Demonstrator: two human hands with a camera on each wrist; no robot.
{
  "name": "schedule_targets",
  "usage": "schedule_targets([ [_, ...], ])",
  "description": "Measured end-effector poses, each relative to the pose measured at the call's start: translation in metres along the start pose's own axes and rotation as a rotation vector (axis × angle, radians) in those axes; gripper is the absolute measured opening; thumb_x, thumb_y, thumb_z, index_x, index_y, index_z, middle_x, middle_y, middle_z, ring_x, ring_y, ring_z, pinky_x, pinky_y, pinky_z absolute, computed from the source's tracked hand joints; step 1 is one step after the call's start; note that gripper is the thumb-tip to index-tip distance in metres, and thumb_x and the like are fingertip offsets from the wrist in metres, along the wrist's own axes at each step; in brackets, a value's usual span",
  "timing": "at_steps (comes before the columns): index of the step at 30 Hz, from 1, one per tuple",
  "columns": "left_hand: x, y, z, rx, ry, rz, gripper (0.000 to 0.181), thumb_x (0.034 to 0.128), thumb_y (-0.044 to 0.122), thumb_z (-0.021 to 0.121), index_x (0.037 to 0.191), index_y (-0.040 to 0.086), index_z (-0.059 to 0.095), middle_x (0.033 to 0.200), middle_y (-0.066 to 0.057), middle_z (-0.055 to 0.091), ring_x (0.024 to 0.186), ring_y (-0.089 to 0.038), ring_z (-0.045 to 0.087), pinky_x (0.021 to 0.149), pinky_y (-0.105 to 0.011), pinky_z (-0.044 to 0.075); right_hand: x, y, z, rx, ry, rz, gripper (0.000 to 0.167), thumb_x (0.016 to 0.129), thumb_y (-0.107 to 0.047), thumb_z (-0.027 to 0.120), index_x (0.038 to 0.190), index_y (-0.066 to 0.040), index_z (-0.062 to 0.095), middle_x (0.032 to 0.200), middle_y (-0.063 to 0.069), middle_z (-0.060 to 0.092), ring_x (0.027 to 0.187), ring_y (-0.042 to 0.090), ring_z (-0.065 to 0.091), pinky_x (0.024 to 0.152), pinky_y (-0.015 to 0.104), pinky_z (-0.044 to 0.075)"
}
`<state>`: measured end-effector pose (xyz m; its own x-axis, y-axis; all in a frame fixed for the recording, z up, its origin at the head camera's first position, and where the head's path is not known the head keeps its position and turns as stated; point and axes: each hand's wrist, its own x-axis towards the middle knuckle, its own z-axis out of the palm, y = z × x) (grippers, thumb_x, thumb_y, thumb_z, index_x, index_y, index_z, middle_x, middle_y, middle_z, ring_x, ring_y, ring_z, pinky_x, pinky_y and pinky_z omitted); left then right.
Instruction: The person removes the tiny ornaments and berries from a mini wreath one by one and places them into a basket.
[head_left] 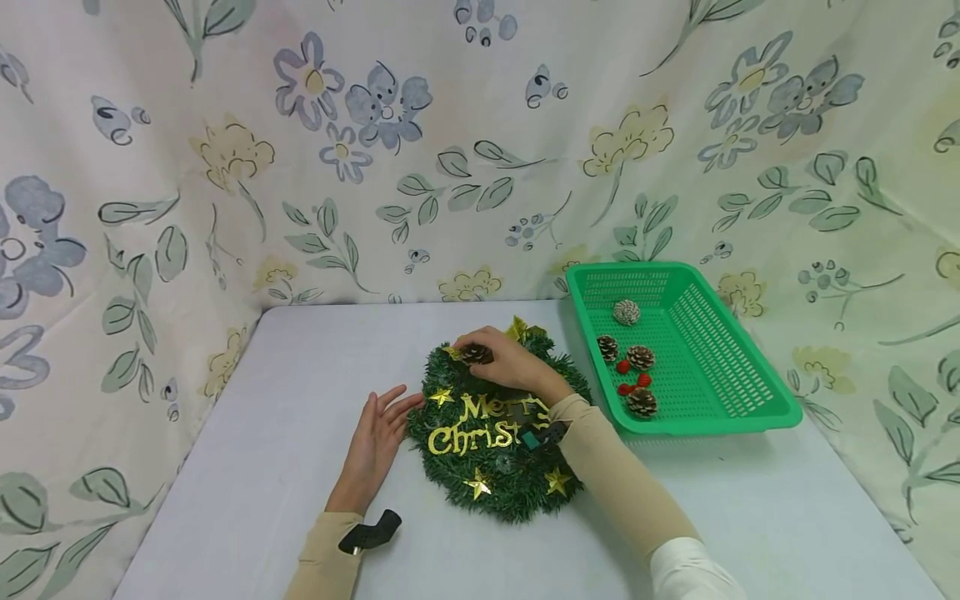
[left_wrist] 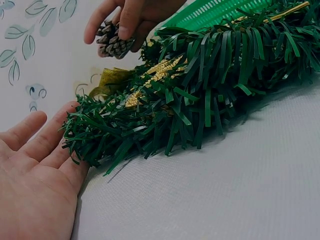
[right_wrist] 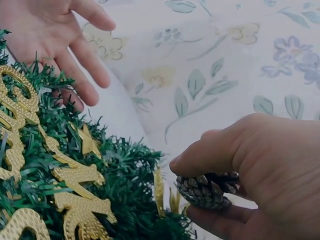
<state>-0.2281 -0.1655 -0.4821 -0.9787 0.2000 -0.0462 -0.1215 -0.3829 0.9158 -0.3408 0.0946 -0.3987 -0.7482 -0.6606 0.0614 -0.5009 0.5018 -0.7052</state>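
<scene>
A green Christmas wreath [head_left: 517, 492] lies on the table, bearing gold "Merry Christmas" lettering [head_left: 470, 437] and gold stars [head_left: 478, 483]. Above its upper left part, my right hand [head_left: 504, 360] pinches a brown pine cone [left_wrist: 113, 40] between thumb and fingers. In the right wrist view the pine cone [right_wrist: 205, 191] shows pale scale tips. At the wreath's left edge my left hand [head_left: 381, 429] rests palm up, its straight fingers touching the greenery. Gold ribbon [left_wrist: 111, 82] shows beside the wreath's rim in the left wrist view.
To the right of the wreath stands a green plastic basket [head_left: 720, 321]. In it lie several pine cones [head_left: 641, 403], one of them whitish [head_left: 626, 312], and small red berries [head_left: 623, 367]. A white cloth covers the table [head_left: 315, 358]; a floral curtain [head_left: 450, 233] hangs behind.
</scene>
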Motion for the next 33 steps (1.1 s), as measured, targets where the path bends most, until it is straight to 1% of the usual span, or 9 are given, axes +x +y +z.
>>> schedule_targets([
  [5, 0.0, 0.001, 0.0, 0.0, -0.002, -0.002, 0.074, 0.1087, 0.058, 0.018, 0.161, 0.005, 0.02, 0.159, -0.026, 0.037, 0.135, -0.01, 0.053, 0.111, -0.017, 0.039, -0.003, -0.002, -0.007, -0.015, 0.006, 0.0, 0.045, 0.098, -0.004, 0.065, 0.142, -0.009, 0.057, 0.142, 0.015, 0.052, 0.128, 0.031, 0.053, 0.103, 0.047, 0.051],
  [11, 0.0, 0.001, 0.0, 0.004, -0.004, -0.007, 0.073, 0.1088, 0.058, 0.017, 0.161, 0.006, 0.02, 0.16, -0.027, 0.034, 0.136, -0.009, 0.051, 0.112, -0.017, 0.037, -0.004, -0.003, -0.014, -0.033, 0.014, -0.008, 0.045, 0.097, -0.004, 0.066, 0.141, -0.009, 0.058, 0.138, 0.016, 0.054, 0.124, 0.03, 0.055, 0.099, 0.046, 0.053],
  [18, 0.0, 0.0, -0.002, 0.006, -0.011, -0.005, 0.072, 0.1097, 0.055, 0.015, 0.161, 0.005, 0.019, 0.16, -0.028, 0.034, 0.136, -0.009, 0.052, 0.112, -0.017, 0.038, -0.005, 0.0, -0.017, -0.003, 0.031, 0.002, 0.044, 0.097, -0.003, 0.066, 0.139, -0.008, 0.059, 0.136, 0.015, 0.055, 0.121, 0.03, 0.056, 0.096, 0.046, 0.053],
  [24, 0.0, 0.0, -0.002, 0.007, -0.018, -0.002, 0.073, 0.1092, 0.057, 0.015, 0.161, 0.005, 0.018, 0.16, -0.028, 0.033, 0.137, -0.011, 0.051, 0.112, -0.018, 0.037, -0.008, -0.001, -0.021, 0.007, 0.033, 0.015, 0.043, 0.097, -0.004, 0.065, 0.14, -0.008, 0.058, 0.135, 0.015, 0.054, 0.117, 0.028, 0.055, 0.094, 0.043, 0.053],
  [29, 0.0, 0.0, -0.001, 0.007, -0.019, 0.001, 0.07, 0.1103, 0.053, 0.013, 0.161, 0.005, 0.019, 0.16, -0.028, 0.034, 0.137, -0.012, 0.051, 0.113, -0.018, 0.037, -0.01, -0.004, -0.026, -0.002, 0.043, 0.0, 0.043, 0.096, -0.001, 0.065, 0.139, -0.006, 0.059, 0.133, 0.017, 0.055, 0.115, 0.029, 0.055, 0.091, 0.043, 0.052],
  [33, 0.0, 0.0, -0.002, 0.003, -0.019, 0.004, 0.068, 0.1112, 0.05, 0.011, 0.161, 0.004, 0.019, 0.159, -0.028, 0.035, 0.136, -0.012, 0.052, 0.113, -0.018, 0.038, -0.011, -0.004, -0.028, 0.005, 0.043, -0.007, 0.043, 0.096, 0.001, 0.064, 0.138, -0.004, 0.058, 0.133, 0.018, 0.054, 0.116, 0.03, 0.055, 0.093, 0.043, 0.053],
])
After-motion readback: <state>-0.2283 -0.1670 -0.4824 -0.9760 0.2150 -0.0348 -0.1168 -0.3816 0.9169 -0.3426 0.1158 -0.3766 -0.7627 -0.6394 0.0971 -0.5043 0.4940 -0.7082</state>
